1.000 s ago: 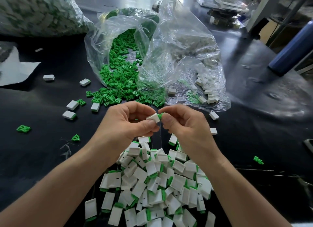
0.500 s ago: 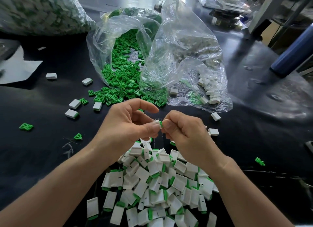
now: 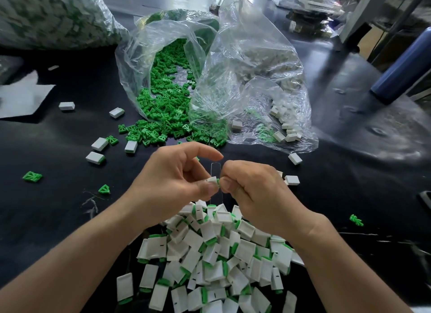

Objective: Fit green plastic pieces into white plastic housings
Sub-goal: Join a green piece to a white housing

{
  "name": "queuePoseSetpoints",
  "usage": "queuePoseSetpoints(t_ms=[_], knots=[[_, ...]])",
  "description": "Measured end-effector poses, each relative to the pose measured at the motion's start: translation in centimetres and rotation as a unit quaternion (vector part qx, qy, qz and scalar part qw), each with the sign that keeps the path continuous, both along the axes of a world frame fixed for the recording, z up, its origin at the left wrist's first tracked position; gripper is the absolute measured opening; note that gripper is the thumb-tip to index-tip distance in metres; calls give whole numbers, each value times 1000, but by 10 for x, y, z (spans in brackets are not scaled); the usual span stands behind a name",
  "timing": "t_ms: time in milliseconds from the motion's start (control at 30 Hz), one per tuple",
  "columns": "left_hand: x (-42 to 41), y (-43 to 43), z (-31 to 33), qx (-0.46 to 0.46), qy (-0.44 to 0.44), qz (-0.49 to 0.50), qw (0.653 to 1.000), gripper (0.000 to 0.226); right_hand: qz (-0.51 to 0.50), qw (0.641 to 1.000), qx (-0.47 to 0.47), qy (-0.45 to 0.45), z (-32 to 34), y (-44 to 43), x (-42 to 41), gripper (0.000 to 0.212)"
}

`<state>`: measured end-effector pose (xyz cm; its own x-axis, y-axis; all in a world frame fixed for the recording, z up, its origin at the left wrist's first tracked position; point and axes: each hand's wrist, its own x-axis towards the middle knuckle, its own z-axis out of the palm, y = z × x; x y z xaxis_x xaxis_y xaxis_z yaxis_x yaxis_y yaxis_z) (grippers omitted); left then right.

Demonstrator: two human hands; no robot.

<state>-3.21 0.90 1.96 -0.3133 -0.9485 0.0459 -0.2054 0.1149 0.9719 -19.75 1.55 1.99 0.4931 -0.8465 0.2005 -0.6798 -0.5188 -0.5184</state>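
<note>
Where the two hands meet at frame centre, the left hand (image 3: 172,179) pinches a white housing (image 3: 211,179) between thumb and curled fingers, with the index finger extended above. The right hand (image 3: 254,191), fingers curled, pinches the green piece (image 3: 218,182) showing at the housing's right end. The housing's long axis runs roughly left to right, green end toward the right hand. A pile (image 3: 214,254) of assembled units lies below, and a bag (image 3: 149,63) of green pieces lies above centre.
</note>
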Motion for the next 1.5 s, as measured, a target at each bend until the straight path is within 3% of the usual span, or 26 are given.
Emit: queuePoseSetpoints(t_ms=[267, 433, 533, 600, 733, 900, 1200, 1300, 1400, 1500], knots=[[-1, 0, -1, 3, -25, -17, 1000, 44, 26, 999, -32, 28, -4, 0, 0, 20], [-2, 1, 6, 66, 116, -8, 991, 44, -19, 989, 60, -137, -5, -2, -1, 23], [-4, 0, 6, 81, 146, 16, 986, 42, -73, 943, 185, -267, -3, -4, -4, 42], [-4, 0, 6, 82, 160, 22, 983, 40, -90, 906, 279, -306, -2, -4, -5, 54], [-5, 2, 5, 79, 185, -2, 979, 37, -18, 801, 471, -369, -1, -2, 7, 64], [-6, 2, 3, 70, 211, 9, 975, 38, -18, 719, 516, -465, 2, 2, 15, 51], [-7, 4, 3, 66, 231, 5, 971, 41, -12, 715, 510, -478, 0, 4, 20, 72], [-8, 5, 4, 65, 252, 4, 965, 33, -3, 699, 517, -495, 2, 3, 20, 60], [-8, 5, 4, 67, 260, 8, 963, 31, -8, 716, 499, -488, 3, 4, 19, 45], [-8, 5, 5, 63, 254, 14, 965, 32, -22, 747, 474, -465, 0, 2, 18, 61]])
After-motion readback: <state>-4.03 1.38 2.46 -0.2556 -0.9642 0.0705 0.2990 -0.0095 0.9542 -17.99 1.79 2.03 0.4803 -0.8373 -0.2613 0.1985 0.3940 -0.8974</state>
